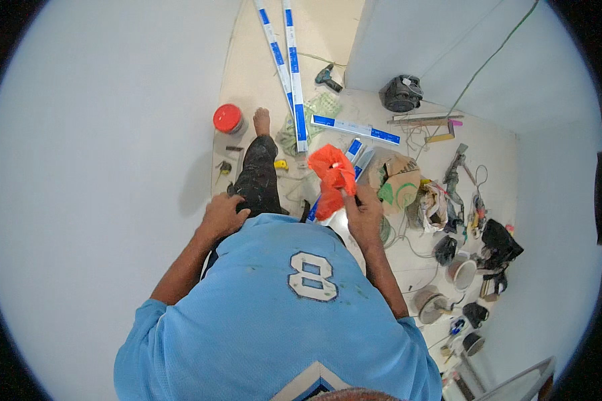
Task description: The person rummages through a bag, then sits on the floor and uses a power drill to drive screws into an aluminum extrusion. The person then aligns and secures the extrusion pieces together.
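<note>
My right hand (364, 217) is closed on a crumpled orange-red plastic bag (332, 175), which hangs out in front of my waist. Against the dark trousers (259, 175) on my left leg rests my left hand (222, 215), its fingers loosely apart and nothing seen in them. Beyond the bag lies a short bar wrapped in blue and white (356, 129). More wrapped strips (364, 162) are partly hidden behind the bag. A small yellow tape measure (281, 164) sits on the floor beside my leg.
Two long blue-and-white strips (294, 73) stretch away ahead, near a cordless drill (328, 78). A red-lidded tub (228, 119) stands by the left wall. To the right are a dark round machine (402, 93), a cardboard piece (400, 180), buckets (461, 274), bags and loose cables.
</note>
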Demonstrator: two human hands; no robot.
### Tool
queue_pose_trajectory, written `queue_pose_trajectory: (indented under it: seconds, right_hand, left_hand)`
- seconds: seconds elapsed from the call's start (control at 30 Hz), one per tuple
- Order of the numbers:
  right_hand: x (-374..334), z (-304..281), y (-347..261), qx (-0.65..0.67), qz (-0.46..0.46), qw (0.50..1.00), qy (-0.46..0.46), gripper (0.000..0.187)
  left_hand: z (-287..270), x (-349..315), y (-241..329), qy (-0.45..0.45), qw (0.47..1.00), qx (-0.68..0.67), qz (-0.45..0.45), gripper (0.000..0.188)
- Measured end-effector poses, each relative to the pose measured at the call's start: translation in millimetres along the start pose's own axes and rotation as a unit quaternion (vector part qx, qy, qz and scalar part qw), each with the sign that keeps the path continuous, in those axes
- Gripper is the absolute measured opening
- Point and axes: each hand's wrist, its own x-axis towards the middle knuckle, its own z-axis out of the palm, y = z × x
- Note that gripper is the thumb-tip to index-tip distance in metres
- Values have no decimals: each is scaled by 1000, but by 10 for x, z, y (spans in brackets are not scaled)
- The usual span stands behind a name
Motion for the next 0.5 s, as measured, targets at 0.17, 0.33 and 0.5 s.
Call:
queue_pose_trajectory:
  seconds: [0.17, 0.33, 0.5]
  right_hand:
    - [840, 550, 353, -95, 204, 974, 33, 21]
    - [1207, 891, 835, -194, 399, 895, 42, 26]
    - [1588, 1234, 819, -105, 510, 842, 140, 25]
  left_hand:
    - [-361, 1829, -577, -209, 975, 42, 57, 23]
    - [-1291, 2935, -974, -179, 942, -71, 275, 17]
    - [-2001, 4003, -1404, -238, 922, -44, 304, 16]
